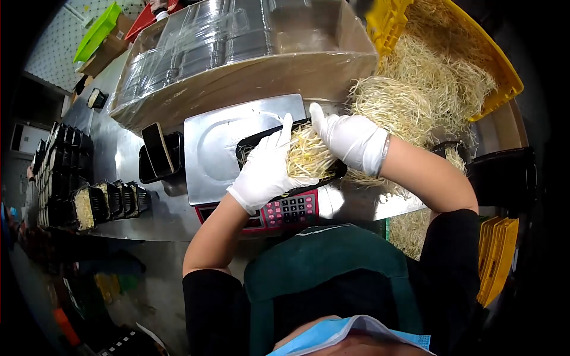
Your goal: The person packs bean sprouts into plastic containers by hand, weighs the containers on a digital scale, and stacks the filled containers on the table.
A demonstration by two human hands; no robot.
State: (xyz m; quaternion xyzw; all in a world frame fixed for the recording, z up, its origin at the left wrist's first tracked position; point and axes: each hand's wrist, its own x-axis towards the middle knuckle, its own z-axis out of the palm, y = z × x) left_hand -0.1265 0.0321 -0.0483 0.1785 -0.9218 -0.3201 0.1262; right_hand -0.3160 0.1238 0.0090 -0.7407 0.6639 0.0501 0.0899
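My white-gloved left hand (264, 169) cups the left side of a heap of bean sprouts (309, 153), its fingers curved around them. Against the right side of the same heap presses my right hand (351, 141), also gloved; part of its fingers is hidden. The sprouts lie in a black plastic tray (249, 142), whose rim shows at the upper left and below. This tray rests over the right part of the metal plate of a scale (205, 151). Red and black keys (291, 209) on the scale's front show below my left hand.
A large loose pile of sprouts (395, 107) spills from a yellow crate (493, 101) at the right. Behind the scale stands a cardboard box (249, 77) of wrapped trays. A phone (157, 148) leans in a black tray to the left, near filled trays (86, 207) and stacked ones (62, 160).
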